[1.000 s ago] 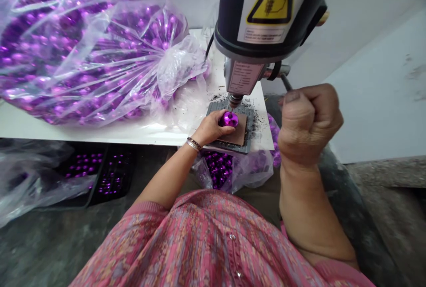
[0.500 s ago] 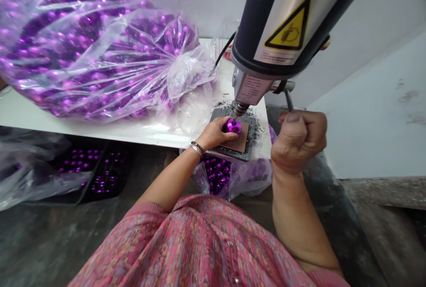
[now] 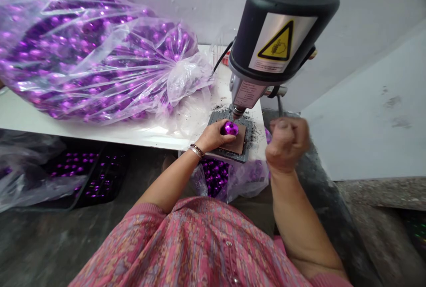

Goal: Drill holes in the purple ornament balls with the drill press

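Directly beneath the chuck of the black-and-grey drill press (image 3: 237, 112), the left hand (image 3: 214, 136) has its fingers curled partly closed around a shiny purple faceted ball (image 3: 230, 128), over a brown square board (image 3: 237, 139). Right of the press, the right hand (image 3: 286, 144) is fisted round its metal lever (image 3: 280, 105). Left of it, a clear plastic bag of purple balls (image 3: 96, 65) lies on the white table (image 3: 146, 138).

- Left hand (image 3: 213, 137): one, thumb and fingers curved in a closed grip, thumb nearer the torso.
- Left forearm (image 3: 171, 178): one, reaching forward, slanted inward.
- Right hand (image 3: 288, 143): one, curled fist-like.
- Right forearm (image 3: 297, 218): one, raised, elbow bent.
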A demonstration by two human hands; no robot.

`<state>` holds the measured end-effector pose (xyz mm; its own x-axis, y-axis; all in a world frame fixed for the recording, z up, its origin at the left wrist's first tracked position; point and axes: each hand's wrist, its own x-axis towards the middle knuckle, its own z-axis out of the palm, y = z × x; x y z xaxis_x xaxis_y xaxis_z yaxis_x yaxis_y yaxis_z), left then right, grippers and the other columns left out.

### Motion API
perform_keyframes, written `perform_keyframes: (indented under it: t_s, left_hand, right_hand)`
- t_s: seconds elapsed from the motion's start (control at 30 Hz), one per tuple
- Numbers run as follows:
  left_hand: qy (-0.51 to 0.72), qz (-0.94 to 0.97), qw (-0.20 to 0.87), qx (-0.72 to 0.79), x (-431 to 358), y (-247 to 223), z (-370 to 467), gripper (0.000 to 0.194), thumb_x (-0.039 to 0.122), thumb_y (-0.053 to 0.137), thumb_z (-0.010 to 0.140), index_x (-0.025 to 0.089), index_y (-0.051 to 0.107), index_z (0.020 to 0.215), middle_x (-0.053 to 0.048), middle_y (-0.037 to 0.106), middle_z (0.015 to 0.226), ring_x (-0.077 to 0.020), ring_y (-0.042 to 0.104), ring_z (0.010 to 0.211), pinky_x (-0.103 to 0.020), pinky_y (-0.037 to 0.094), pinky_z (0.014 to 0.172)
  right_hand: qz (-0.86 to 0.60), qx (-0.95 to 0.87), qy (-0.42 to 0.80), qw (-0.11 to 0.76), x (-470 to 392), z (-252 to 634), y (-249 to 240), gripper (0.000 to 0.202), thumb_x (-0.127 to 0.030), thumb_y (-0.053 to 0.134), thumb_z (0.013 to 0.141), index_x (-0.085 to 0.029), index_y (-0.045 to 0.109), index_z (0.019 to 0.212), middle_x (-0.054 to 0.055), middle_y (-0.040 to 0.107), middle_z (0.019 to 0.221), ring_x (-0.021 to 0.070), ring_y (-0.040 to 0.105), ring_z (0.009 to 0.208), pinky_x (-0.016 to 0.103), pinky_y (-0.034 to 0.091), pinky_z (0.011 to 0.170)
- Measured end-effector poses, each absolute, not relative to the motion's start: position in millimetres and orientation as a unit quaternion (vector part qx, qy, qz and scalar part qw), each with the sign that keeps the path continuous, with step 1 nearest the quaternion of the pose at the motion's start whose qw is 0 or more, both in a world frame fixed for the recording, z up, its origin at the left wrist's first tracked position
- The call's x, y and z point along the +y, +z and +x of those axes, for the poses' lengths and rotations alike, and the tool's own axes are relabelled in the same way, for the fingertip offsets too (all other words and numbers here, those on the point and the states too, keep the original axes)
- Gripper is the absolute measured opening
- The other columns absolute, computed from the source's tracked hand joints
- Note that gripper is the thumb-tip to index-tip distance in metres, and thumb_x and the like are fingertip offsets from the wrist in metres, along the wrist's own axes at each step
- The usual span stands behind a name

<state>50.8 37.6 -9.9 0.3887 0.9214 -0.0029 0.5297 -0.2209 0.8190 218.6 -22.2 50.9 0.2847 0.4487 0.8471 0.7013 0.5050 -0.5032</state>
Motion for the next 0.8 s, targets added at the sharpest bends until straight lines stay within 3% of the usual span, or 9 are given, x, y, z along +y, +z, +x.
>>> perform_keyframes:
  t_s: [0.13, 0.3, 0.43, 0.57, 0.8]
  left_hand:
    - [0.251, 0.739, 0.374, 0.501, 37, -11, 54, 0.051, 0.030, 0.077, 0.073, 0.020, 0.064, 0.122, -0.004, 0.073, 0.106, -0.0219, 0.066, 0.096, -0.032, 0.050, 0.088]
    - [0.252, 0.751, 0.348, 0.502, 30, -5, 52, 0.050, 0.031, 0.076, 0.075, 0.018, 0.063, 0.121, -0.006, 0.072, 0.105, -0.0229, 0.065, 0.094, -0.034, 0.050, 0.087]
    - [0.253, 0.754, 0.373, 0.478, 6, 2, 34, 0.053, 0.032, 0.073, 0.078, 0.016, 0.059, 0.127, -0.008, 0.071, 0.109, -0.0226, 0.066, 0.097, -0.035, 0.051, 0.089]
    - [0.293, 0.760, 0.380, 0.438, -23, 1, 10, 0.059, 0.029, 0.073, 0.077, 0.019, 0.055, 0.131, -0.010, 0.068, 0.123, -0.0231, 0.064, 0.110, -0.037, 0.050, 0.098]
    - [0.345, 0.742, 0.354, 0.453, -54, 1, -14, 0.060, 0.031, 0.076, 0.075, 0.023, 0.054, 0.131, -0.012, 0.065, 0.130, -0.0261, 0.061, 0.121, -0.045, 0.047, 0.108]
  right_hand:
    - [-0.542, -0.535, 0.013, 0.648, -14, 221, 117, 0.049, -0.048, 0.043, 0.094, -0.010, 0.048, 0.065, -0.001, 0.046, 0.058, -0.0004, 0.041, 0.054, 0.017, 0.031, 0.055]
    - [-0.601, -0.493, 0.119, 0.617, 20, 233, 170, 0.035, -0.042, 0.043, 0.092, -0.012, 0.051, 0.074, -0.004, 0.047, 0.053, 0.0009, 0.040, 0.041, 0.019, 0.031, 0.047]
    - [-0.626, -0.472, 0.163, 0.599, 27, 234, 178, 0.035, -0.045, 0.049, 0.089, -0.014, 0.049, 0.072, -0.005, 0.051, 0.054, 0.0029, 0.038, 0.034, 0.021, 0.023, 0.039]
    - [-0.616, -0.470, 0.157, 0.612, 21, 231, 178, 0.036, -0.047, 0.053, 0.086, -0.014, 0.052, 0.070, -0.005, 0.052, 0.054, 0.0048, 0.040, 0.034, 0.023, 0.023, 0.039]
    - [-0.613, -0.499, 0.152, 0.593, 24, 246, 164, 0.053, -0.067, 0.048, 0.083, -0.015, 0.052, 0.077, -0.003, 0.053, 0.068, 0.0017, 0.043, 0.043, 0.023, 0.018, 0.042]
